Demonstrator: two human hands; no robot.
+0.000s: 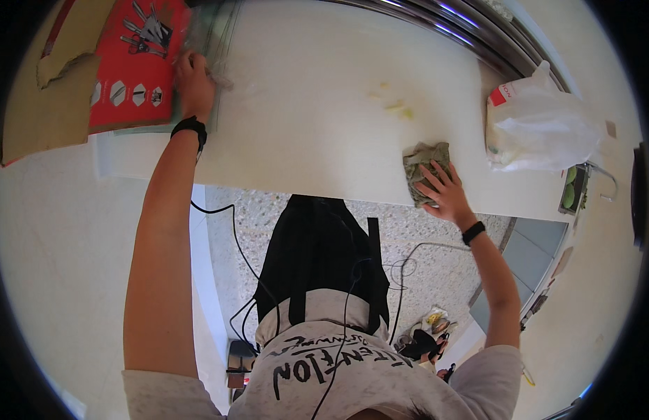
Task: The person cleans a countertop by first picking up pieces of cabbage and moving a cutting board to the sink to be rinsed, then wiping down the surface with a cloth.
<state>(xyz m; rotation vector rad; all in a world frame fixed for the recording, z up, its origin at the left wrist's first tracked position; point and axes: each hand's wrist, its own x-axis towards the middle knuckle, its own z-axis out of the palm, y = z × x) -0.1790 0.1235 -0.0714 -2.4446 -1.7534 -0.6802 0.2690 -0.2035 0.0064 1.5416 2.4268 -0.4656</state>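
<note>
My right hand [444, 193] lies with spread fingers on a crumpled grey-green cloth [426, 157], pressing it on the white tabletop [303, 105] near its front edge. Several small yellowish scraps [400, 108] lie on the surface beyond the cloth. My left hand [194, 84], its fingers bent, is at the right edge of a red printed cardboard piece [135, 68], by some clear plastic film [219, 79] and glass-like sheets [230, 31]. Whether its fingers grip the film or the card cannot be made out.
A white plastic bag [545, 126] with contents stands at the right. Brown cardboard [56, 115] reaches over the left edge. Shiny metal tubes [434, 21] run along the back. Black cables [237, 231] hang near my body, and a small tray with green items [570, 194] is at the right edge.
</note>
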